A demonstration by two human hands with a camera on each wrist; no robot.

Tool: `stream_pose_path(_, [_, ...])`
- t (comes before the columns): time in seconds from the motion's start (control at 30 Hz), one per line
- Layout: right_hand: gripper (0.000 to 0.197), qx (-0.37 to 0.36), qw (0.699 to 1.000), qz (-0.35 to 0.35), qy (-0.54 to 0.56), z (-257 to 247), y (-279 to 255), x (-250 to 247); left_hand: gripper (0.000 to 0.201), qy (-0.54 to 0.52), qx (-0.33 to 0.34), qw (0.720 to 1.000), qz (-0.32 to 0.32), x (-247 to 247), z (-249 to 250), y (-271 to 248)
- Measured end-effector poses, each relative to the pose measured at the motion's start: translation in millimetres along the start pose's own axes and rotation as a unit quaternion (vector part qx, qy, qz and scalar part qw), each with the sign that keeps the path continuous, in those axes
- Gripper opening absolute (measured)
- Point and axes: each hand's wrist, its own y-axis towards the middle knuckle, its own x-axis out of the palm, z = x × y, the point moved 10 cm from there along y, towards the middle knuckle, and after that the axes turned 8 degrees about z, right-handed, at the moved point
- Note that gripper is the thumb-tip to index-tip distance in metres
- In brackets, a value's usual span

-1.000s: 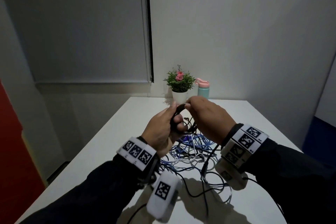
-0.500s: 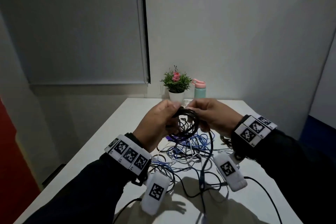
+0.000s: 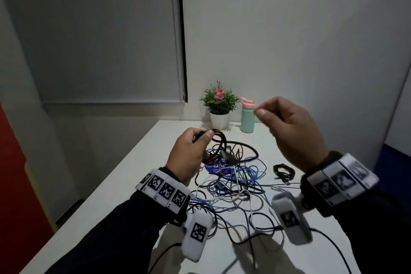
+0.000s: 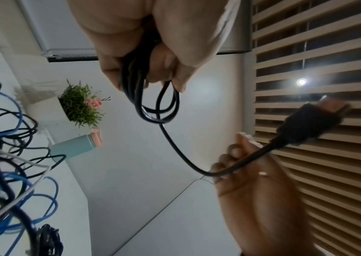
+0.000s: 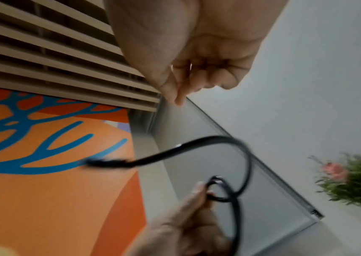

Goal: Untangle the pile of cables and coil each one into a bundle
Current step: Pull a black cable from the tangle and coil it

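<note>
A white table (image 3: 124,182) runs away to a pale wall, with a grey roller blind (image 3: 100,33) at the far left and an orange-red panel at the near left edge. At the far end stand a potted plant (image 3: 219,104) and, just to its right, a mint bottle with a pink lid (image 3: 247,117). The table's left half is bare up to its left edge.

The left hand (image 3: 189,153) is raised over the table with its fingers curled round the loops of a black cable (image 3: 219,140); in the left wrist view several loops hang below the fist and a free tail ends in a black plug (image 4: 311,124), which is blurred. The right hand (image 3: 291,131) is lifted higher and to the right, apart from the coil, thumb and forefinger pressed together; whether they hold anything cannot be told.

The tangled pile of blue, white and black cables (image 3: 235,184) lies mid-table beneath the hands. A small coiled black bundle (image 3: 283,171) sits just right of it. The table's near edge is cut off by the sleeves.
</note>
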Motion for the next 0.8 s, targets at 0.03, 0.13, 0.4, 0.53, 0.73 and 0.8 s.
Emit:
stream_pose_path(0.03, [0.012,-0.029,0.999,-0.038,-0.013,-15,-8,8,0.018,-0.002,-0.004,1.0,0.013,-1,-4,1])
stream_pose_path(0.13, [0.026,-0.063,0.966,-0.213,-0.128,-24,-38,58,0.026,-0.002,-0.019,1.0,0.019,2,-13,-2])
stream_pose_path(0.4, [0.029,-0.075,0.904,-0.249,-0.34,23,-48,98,0.023,-0.084,-0.024,0.994,-0.061,30,0,-19])
stream_pose_path(0.53, [0.018,0.031,0.951,-0.233,-0.201,37,-45,92,0.02,-0.05,0.019,0.993,-0.102,28,8,-21])
stream_pose_path(0.73, [0.023,0.257,0.927,-0.254,0.1,47,-61,93,0.018,0.127,0.216,0.963,-0.103,17,35,-21])
stream_pose_path(0.8, [0.027,0.182,0.949,-0.256,0.003,39,-50,85,0.016,0.175,0.245,0.949,-0.091,16,38,-21])
